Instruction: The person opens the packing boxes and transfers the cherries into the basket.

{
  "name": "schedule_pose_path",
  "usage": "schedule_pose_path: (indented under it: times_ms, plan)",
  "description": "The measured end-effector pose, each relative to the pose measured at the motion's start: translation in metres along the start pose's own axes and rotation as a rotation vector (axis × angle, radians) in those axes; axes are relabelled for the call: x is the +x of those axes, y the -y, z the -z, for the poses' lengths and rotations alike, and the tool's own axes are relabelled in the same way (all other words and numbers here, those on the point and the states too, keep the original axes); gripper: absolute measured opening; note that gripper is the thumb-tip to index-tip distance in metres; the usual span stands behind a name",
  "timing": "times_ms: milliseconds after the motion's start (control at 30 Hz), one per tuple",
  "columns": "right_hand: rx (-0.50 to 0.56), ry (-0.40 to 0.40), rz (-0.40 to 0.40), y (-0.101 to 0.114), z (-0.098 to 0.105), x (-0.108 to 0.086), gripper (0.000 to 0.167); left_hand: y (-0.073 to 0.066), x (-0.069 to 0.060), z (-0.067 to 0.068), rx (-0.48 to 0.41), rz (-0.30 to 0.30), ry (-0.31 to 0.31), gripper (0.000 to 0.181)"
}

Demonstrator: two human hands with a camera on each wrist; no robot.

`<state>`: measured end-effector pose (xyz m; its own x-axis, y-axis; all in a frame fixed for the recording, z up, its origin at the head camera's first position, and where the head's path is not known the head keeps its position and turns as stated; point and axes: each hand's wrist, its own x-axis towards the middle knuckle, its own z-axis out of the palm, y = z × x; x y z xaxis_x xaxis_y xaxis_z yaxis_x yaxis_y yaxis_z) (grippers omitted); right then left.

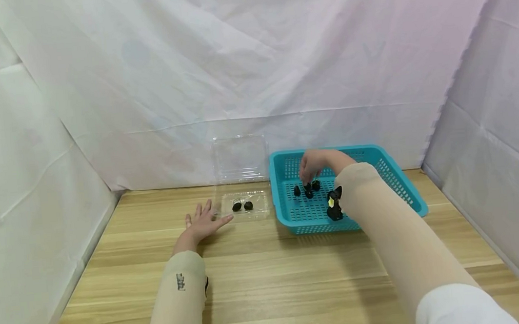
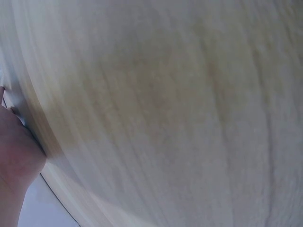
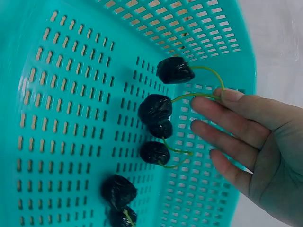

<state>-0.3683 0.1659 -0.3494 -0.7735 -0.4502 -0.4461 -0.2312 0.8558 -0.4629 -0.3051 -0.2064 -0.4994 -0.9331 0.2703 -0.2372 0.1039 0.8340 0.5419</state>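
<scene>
Between thumb and forefinger, my right hand (image 3: 258, 130) pinches the joined green stems of two dark, shiny cherries (image 3: 174, 70). They hang inside the blue-green plastic basket (image 1: 351, 224). Below and beside them, several more dark cherries (image 3: 155, 152) lie on the slotted basket floor, some with stems. My left hand (image 1: 202, 224) rests on the table with fingers spread, at the left edge of a clear plastic box (image 1: 259, 213); whether it touches the box is unclear. Two dark cherries (image 1: 248, 205) sit in that box. In the left wrist view, only part of the left hand (image 2: 19, 146) shows.
The clear box's lid (image 1: 240, 156) stands raised at the back, near the white cloth wall (image 1: 251, 70). Directly to the box's right is the basket. Wood-grain tabletop (image 1: 279, 283) extends in front of both, with white cloth on either side.
</scene>
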Motion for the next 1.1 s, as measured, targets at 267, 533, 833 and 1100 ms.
schedule_pose_path:
  times_ms: [267, 533, 833, 1100]
  plan:
    - [0.069, 0.067, -0.022, -0.009, -0.007, 0.002, 0.021, 0.005, 0.007, -0.005, 0.004, 0.008, 0.011, 0.104]
    - [0.102, 0.08, -0.115, -0.009, -0.016, 0.003, 0.026, 0.005, 0.007, -0.005, 0.005, 0.005, 0.013, 0.101]
    - [0.097, 0.13, -0.152, -0.013, -0.023, 0.009, 0.024, -0.001, 0.002, -0.003, -0.002, 0.007, 0.018, 0.102]
    - [0.07, 0.098, -0.167, -0.017, -0.026, 0.009, 0.024, 0.0, 0.005, -0.006, -0.001, 0.002, 0.012, 0.1]
